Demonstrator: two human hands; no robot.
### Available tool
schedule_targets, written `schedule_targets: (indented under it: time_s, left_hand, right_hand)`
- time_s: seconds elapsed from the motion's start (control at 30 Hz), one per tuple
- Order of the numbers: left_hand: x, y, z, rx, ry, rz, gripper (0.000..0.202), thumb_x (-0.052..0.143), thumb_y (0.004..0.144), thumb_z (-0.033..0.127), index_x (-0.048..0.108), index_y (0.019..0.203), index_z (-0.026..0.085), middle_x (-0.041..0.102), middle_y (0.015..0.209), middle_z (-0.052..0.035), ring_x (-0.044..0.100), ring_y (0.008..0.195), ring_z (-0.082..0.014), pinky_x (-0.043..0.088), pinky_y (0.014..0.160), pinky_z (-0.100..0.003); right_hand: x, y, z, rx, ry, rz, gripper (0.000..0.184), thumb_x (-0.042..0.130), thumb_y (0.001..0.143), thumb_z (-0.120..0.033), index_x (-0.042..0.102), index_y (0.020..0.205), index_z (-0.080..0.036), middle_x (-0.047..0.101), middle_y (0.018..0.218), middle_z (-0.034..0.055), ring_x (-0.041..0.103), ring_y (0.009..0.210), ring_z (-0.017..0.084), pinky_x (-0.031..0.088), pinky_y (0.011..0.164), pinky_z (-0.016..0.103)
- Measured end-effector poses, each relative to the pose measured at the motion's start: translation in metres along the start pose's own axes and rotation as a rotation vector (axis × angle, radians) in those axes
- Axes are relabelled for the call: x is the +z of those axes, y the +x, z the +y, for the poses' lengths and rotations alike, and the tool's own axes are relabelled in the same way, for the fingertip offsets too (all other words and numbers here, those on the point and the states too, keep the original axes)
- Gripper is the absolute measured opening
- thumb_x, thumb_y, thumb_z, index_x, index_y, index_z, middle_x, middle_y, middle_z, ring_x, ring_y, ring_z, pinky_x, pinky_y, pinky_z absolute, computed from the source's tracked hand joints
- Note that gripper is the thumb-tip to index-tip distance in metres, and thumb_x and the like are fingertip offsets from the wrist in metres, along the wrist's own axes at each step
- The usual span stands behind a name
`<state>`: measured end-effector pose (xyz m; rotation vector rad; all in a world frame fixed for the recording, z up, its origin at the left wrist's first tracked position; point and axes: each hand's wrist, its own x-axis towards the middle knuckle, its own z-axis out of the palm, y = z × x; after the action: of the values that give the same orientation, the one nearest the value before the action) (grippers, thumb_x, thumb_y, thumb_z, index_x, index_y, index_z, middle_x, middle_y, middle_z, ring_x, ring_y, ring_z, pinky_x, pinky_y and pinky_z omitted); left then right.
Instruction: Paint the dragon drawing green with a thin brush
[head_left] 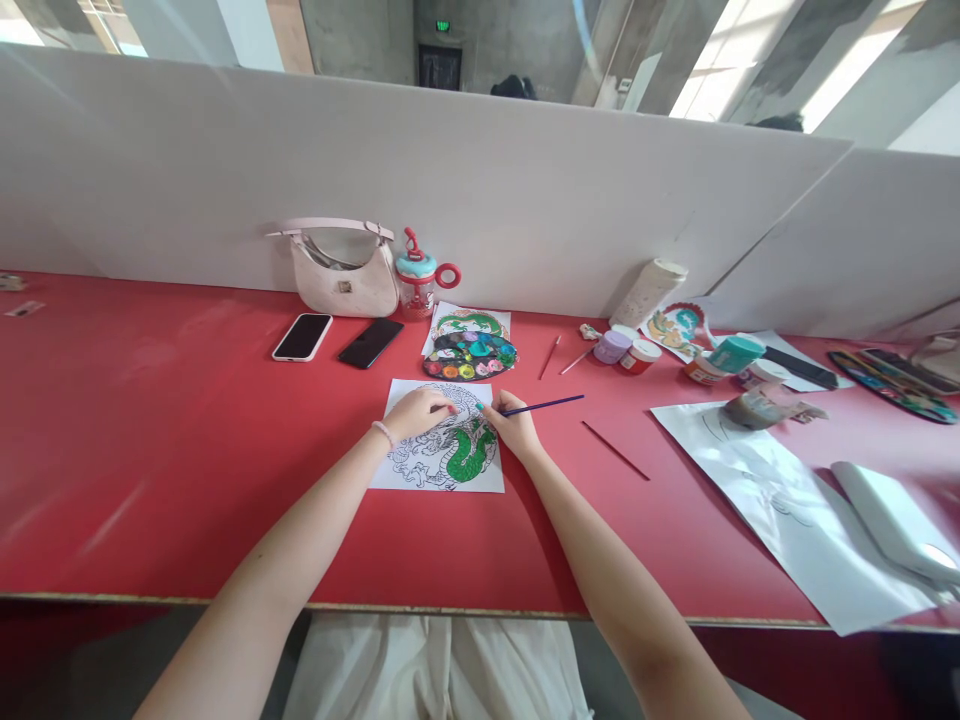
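Note:
On the red table in front of me lies a white sheet with a round dragon drawing (420,464). Part of the dragon's body is painted green; the rest is black outline. My left hand (416,414) rests on the upper left of the sheet, fingers loosely bent and apart, nothing held. At the sheet's upper right edge, my right hand (516,424) is closed around a dark blue paintbrush (555,403), its handle pointing right. Just beyond the sheet, a paint palette (470,357) with many colours partly covers a coloured dragon picture (487,320).
Two phones (303,337), a pale handbag (349,285) and a cup with a red handle (417,285) stand behind on the left. Loose brushes (615,450) and paint jars (639,356) lie to the right. Farther right are a large paper sheet (750,500) and a white case (892,515).

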<state>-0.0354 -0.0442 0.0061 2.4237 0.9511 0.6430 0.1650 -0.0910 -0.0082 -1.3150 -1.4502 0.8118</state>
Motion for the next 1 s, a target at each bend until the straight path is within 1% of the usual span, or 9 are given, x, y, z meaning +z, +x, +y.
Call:
schedule_targets:
  time_s: [0.13,0.3,0.43,0.63,1.0]
  left_hand:
    - [0.0002,-0.0009,-0.0002,0.005,0.017,0.006,0.025,0.045,0.083,0.025,0.070,0.087,0.022,0.070,0.090,0.0006,0.059,0.091,-0.0163,0.044,0.083,-0.030]
    - [-0.0017,-0.0010,0.0028,0.005,0.042,0.009,0.025,0.045,0.083,0.024,0.070,0.086,0.022,0.070,0.090,0.0000,0.060,0.090,-0.0161,0.044,0.082,-0.030]
    - [-0.0025,-0.0008,0.0035,0.011,0.047,0.002,0.025,0.045,0.083,0.025,0.070,0.086,0.022,0.070,0.089,0.0001,0.060,0.088,-0.0160,0.044,0.081,-0.030]
    - [-0.0011,-0.0009,0.0020,0.004,0.035,0.003,0.025,0.046,0.083,0.025,0.070,0.088,0.023,0.070,0.090,0.0000,0.059,0.090,-0.0160,0.044,0.085,-0.030]
    - [-0.0004,-0.0005,0.0010,-0.011,0.024,-0.004,0.024,0.046,0.083,0.025,0.070,0.087,0.023,0.070,0.091,0.0006,0.059,0.091,-0.0159,0.044,0.084,-0.031]
  right_hand:
    - [0.0000,-0.0007,-0.0002,0.003,-0.010,0.022,0.032,0.055,0.074,-0.036,0.033,0.056,-0.020,0.037,0.049,-0.0062,0.035,0.047,0.008,0.029,0.048,0.022]
    - [0.0004,-0.0013,-0.0004,-0.003,-0.021,0.014,0.029,0.052,0.074,-0.030,0.032,0.056,-0.021,0.035,0.049,-0.0066,0.033,0.048,0.007,0.028,0.049,0.022]
    - [0.0005,-0.0008,0.0003,-0.009,-0.029,0.006,0.028,0.051,0.074,-0.030,0.031,0.056,-0.020,0.034,0.050,-0.0067,0.032,0.048,0.007,0.027,0.049,0.022]
    - [0.0008,-0.0002,0.0024,-0.019,-0.035,-0.010,0.028,0.051,0.073,-0.029,0.031,0.056,-0.020,0.031,0.049,-0.0071,0.030,0.048,0.007,0.025,0.048,0.023]
    - [0.0010,-0.0020,0.0010,-0.014,-0.046,-0.004,0.028,0.050,0.072,-0.027,0.029,0.055,-0.021,0.030,0.050,-0.0066,0.029,0.048,0.007,0.024,0.049,0.023]
